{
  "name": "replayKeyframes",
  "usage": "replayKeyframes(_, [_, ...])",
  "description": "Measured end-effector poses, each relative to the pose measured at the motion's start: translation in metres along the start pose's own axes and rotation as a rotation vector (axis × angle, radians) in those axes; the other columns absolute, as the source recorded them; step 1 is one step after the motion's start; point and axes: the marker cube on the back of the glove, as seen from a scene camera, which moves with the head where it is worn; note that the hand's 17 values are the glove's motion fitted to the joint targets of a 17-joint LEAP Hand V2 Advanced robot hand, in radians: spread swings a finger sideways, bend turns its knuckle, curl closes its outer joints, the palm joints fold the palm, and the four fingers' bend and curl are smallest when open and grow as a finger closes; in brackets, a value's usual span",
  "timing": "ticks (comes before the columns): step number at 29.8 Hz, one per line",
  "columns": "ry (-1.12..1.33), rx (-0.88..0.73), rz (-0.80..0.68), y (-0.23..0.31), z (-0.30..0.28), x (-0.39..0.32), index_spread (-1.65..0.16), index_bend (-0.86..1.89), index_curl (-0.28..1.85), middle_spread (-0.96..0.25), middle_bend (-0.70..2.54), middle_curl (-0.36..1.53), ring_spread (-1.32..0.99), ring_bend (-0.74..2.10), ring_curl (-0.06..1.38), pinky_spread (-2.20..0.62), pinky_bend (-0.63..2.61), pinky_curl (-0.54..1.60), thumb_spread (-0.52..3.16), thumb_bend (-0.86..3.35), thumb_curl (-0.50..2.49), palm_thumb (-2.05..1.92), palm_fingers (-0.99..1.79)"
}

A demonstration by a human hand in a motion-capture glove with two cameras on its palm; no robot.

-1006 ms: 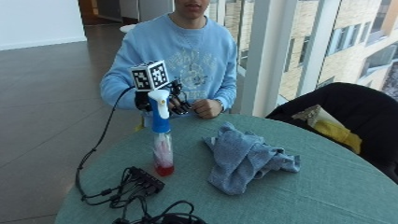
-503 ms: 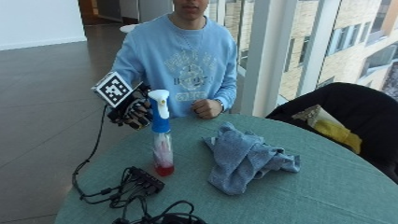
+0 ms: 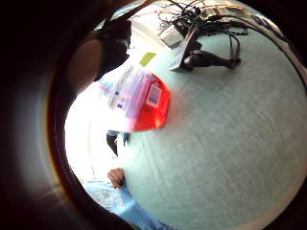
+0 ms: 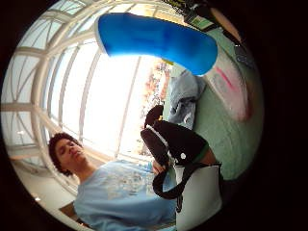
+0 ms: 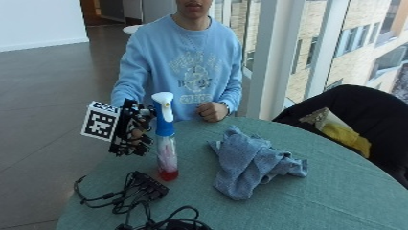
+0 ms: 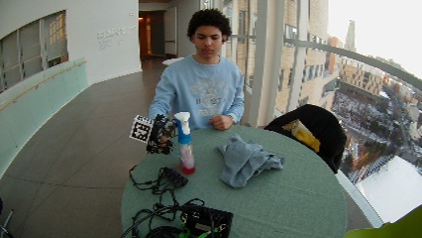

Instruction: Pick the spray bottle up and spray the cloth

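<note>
Black cables and one power strip (image 5: 148, 184) lie at the near edge of the green round table (image 5: 331, 201). Just beyond stands one spray bottle (image 5: 165, 139), upright, with red liquid at its base, a blue neck and a white trigger head. One crumpled blue-grey cloth (image 5: 252, 160) lies beside it, apart. The gloved right hand (image 5: 132, 128) hovers just beside the bottle's neck, fingers spread and holding nothing. Farther back, the bare hand (image 5: 211, 111) rests curled at the table's edge.

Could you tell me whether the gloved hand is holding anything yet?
Nothing is held: the gloved right hand is open beside the spray bottle, which stands on the table.
</note>
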Motion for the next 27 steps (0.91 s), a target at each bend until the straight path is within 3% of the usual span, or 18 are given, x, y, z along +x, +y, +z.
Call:
replayKeyframes(10, [-0.092, -0.031, 0.052, -0.043, 0.030, 0.001, -0.38, 0.14, 0.26, -0.07, 0.26, 0.39, -0.01, 0.29, 0.28, 0.21, 0.29, 0.34, 1.04, -0.02, 0.26, 0.51, 0.59])
replayKeyframes(18, [-0.114, 0.052, 0.057, -0.051, 0.042, -0.001, -0.36, 0.13, 0.26, -0.08, 0.28, 0.40, -0.02, 0.30, 0.29, 0.21, 0.24, 0.33, 1.02, -0.02, 0.27, 0.55, 0.66])
replayKeyframes(27, [-0.045, 0.160, 0.047, -0.058, 0.041, -0.001, -0.29, 0.18, 0.32, -0.09, 0.29, 0.41, -0.05, 0.37, 0.32, 0.21, 0.18, 0.30, 1.00, 0.05, 0.33, 0.75, 1.02])
